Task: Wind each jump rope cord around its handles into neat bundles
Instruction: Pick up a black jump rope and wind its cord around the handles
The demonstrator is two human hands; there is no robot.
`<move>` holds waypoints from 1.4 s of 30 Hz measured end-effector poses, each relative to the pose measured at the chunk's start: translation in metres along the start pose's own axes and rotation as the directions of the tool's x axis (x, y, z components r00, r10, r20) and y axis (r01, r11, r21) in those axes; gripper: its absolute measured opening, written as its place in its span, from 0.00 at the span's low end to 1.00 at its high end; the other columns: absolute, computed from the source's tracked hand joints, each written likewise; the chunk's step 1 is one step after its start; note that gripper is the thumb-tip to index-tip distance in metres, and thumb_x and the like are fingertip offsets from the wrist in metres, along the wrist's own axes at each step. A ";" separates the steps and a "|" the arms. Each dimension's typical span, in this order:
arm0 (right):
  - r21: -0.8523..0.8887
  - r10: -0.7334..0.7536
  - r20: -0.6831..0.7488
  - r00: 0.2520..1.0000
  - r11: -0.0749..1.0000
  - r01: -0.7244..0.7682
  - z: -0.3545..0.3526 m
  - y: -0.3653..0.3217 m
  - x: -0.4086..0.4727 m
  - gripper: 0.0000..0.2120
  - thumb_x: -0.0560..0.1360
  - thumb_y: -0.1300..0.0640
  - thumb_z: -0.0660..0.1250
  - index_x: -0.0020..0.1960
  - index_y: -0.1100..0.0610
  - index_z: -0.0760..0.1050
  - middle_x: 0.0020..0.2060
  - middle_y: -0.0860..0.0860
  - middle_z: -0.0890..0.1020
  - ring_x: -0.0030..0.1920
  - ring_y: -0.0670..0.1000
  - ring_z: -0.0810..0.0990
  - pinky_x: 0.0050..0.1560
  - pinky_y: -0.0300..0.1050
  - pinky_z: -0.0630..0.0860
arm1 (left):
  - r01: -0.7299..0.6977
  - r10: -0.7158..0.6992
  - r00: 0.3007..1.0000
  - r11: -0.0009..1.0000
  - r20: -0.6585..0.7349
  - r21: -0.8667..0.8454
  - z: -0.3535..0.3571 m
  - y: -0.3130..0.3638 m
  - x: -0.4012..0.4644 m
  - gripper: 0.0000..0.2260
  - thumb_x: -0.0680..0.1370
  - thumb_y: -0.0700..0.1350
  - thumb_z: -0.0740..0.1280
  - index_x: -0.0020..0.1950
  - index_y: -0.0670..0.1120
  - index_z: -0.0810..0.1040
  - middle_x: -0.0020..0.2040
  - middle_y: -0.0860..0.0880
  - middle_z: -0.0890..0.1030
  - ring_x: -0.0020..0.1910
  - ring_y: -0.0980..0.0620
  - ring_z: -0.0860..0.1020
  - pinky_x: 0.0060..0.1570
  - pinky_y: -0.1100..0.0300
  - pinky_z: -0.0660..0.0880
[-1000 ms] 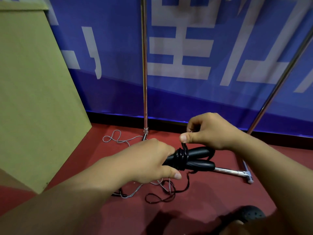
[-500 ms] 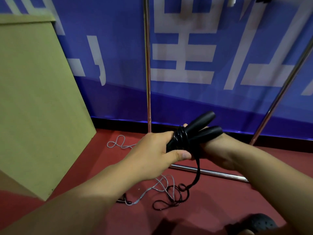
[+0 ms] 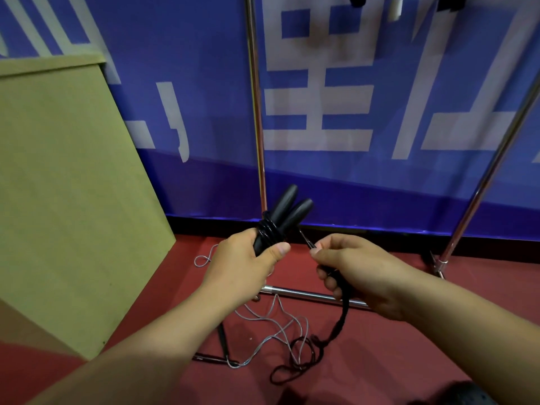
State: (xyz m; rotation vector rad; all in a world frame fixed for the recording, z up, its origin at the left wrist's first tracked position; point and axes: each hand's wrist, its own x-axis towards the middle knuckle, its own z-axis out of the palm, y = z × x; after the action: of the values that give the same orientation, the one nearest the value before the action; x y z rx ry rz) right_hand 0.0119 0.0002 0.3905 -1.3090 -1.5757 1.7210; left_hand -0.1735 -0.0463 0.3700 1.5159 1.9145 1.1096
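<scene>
1. Head view, centre of the frame: the left hand [image 3: 242, 267] is clenched round the lower ends of two black handles [image 3: 285, 211], thumb pressed along their right side. The handles lie side by side and tilt up and to the right, their free ends showing against the blue banner [image 3: 380, 185].
2. Several turns of black cord [image 3: 340, 324] are wound round the handles just above the left thumb.
3. Right of centre, the right hand [image 3: 359, 270] pinches the cord between thumb and forefinger, near the wound turns; the other fingers curl round the cord lower down.
4. From under the right hand the cord hangs down and ends in loose loops on the red floor [image 3: 380, 369] at lower centre.
5. Lower centre, on the floor: a grey rope [image 3: 271, 325] lies in loose tangles, partly crossing the black loops. It runs up past the left wrist to a small loop at mid-left. Its thin dark handles [image 3: 222, 340] lie at the tangle's left edge, apart from each other.
6. A metal rack [image 3: 306, 295] has a bar lying across the floor behind the hands, an upright pole at upper centre, and a slanted pole at the right edge.
7. Left side of the frame: a pale wooden board [image 3: 67, 185] leans in front of the banner.
8. Bottom right corner: a dark shoe [image 3: 464, 394], partly cut off.
</scene>
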 end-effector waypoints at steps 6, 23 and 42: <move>-0.025 0.030 -0.014 0.999 0.999 -0.030 0.003 0.004 -0.001 0.01 0.80 0.59 0.64 0.51 0.55 0.74 0.31 0.51 0.74 0.28 0.48 0.71 0.30 0.41 0.71 | 0.100 -0.101 0.995 0.991 -0.002 -0.086 0.000 0.006 0.000 0.12 0.78 0.53 0.70 0.45 0.44 0.78 0.29 0.49 0.80 0.25 0.53 0.77 0.28 0.61 0.74; -0.197 -0.074 0.048 0.996 0.977 0.082 -0.008 -0.011 -0.007 0.05 0.77 0.54 0.70 0.44 0.55 0.80 0.28 0.47 0.72 0.26 0.45 0.66 0.26 0.39 0.62 | 0.253 -0.274 0.962 0.880 0.007 -0.401 -0.004 0.014 0.003 0.13 0.80 0.52 0.68 0.40 0.45 0.78 0.26 0.52 0.78 0.22 0.54 0.74 0.28 0.63 0.74; -0.184 -0.475 0.139 0.869 0.850 0.494 -0.023 -0.019 -0.031 0.14 0.74 0.53 0.70 0.33 0.55 0.73 0.26 0.48 0.67 0.29 0.49 0.63 0.30 0.40 0.60 | 0.190 -0.181 0.941 0.982 0.287 -0.004 0.003 0.009 -0.004 0.12 0.80 0.51 0.68 0.40 0.46 0.75 0.29 0.48 0.78 0.24 0.52 0.75 0.28 0.65 0.70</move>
State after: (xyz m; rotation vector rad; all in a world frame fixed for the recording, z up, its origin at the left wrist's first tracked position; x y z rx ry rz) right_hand 0.0407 -0.0097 0.4214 -0.8215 -1.9818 1.3315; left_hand -0.1650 -0.0486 0.3748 1.3618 1.7884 0.7872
